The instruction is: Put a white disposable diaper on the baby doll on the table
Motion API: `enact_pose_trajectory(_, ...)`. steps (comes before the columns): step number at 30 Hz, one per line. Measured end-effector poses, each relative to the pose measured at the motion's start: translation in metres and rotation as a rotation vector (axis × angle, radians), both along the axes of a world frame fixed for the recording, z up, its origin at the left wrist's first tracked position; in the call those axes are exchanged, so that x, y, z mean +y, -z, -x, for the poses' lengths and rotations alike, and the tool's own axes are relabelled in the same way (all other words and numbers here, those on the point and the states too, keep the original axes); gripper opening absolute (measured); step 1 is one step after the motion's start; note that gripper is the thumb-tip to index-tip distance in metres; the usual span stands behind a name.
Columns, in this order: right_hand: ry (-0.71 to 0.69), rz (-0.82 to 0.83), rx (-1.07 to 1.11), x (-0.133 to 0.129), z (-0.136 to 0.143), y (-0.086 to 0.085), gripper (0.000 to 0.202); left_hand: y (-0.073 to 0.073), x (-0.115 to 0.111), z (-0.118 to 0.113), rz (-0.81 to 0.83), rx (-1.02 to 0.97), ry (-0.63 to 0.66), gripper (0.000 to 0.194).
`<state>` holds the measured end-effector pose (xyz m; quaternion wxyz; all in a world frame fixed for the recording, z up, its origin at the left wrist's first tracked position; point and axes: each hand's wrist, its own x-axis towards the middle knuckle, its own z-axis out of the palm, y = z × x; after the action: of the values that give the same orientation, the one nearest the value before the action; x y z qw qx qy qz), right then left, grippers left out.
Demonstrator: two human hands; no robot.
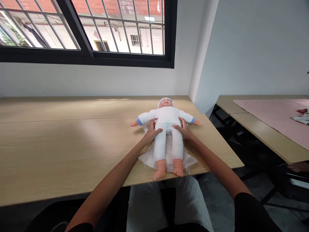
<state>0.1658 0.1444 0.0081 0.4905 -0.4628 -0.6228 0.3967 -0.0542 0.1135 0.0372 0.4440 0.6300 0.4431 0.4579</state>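
Observation:
A baby doll point(166, 115) in a white suit with blue cuffs lies face up near the table's right end, arms spread, bare feet at the front edge. It wears a white patterned cap point(165, 99). My left hand point(153, 129) grips the doll's waist on the left side, thumb on the front. At the right side of the waist my right hand point(184, 129) does the same. Thin white sheer fabric point(170, 154) is spread beneath the doll's legs and shows on both sides of them.
The doll rests on a light wooden table point(72, 145) against the wall below a barred window. To the right, across a gap, another table holds a pink cloth point(272, 112) and a small white item point(301, 119). Part of another person's hand point(299, 166) shows below it.

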Motion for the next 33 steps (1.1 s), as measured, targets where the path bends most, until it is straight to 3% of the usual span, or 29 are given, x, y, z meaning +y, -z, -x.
enact_pose_trajectory(6, -0.033, 0.004, 0.028, -0.003, -0.001, -0.005, 0.091, -0.004, -0.003, -0.001, -0.009, 0.048, -0.003, 0.071)
enact_pose_trajectory(12, -0.055, 0.045, 0.022, -0.011, 0.000, -0.015, 0.079, -0.002, 0.003, 0.002, 0.013, 0.057, 0.003, 0.072)
enact_pose_trajectory(19, -0.053, 0.051, -0.022, -0.008, -0.003, -0.013, 0.078, -0.005, -0.002, 0.002, 0.083, 0.040, -0.006, 0.069)
enact_pose_trajectory(22, -0.048, 0.053, -0.040, -0.007, -0.006, -0.015, 0.080, -0.010, -0.002, 0.002, 0.090, 0.125, -0.056, 0.068)
enact_pose_trajectory(27, 0.001, 0.074, -0.094, -0.014, -0.004, -0.020, 0.072, -0.013, -0.009, -0.005, -0.083, 0.256, -0.213, 0.064)
enact_pose_trajectory(30, 0.133, -0.050, -0.175, -0.039, -0.001, -0.020, 0.076, -0.003, -0.029, -0.013, -0.246, 0.256, -0.266, 0.076)
enact_pose_trajectory(31, 0.164, -0.188, -0.264, -0.052, 0.000, -0.019, 0.078, 0.001, -0.038, -0.015, -0.298, 0.257, -0.235, 0.081)
enact_pose_trajectory(33, 0.052, -0.448, -0.445, -0.079, 0.001, -0.017, 0.057, 0.009, -0.056, -0.016, -0.306, 0.336, -0.140, 0.086)
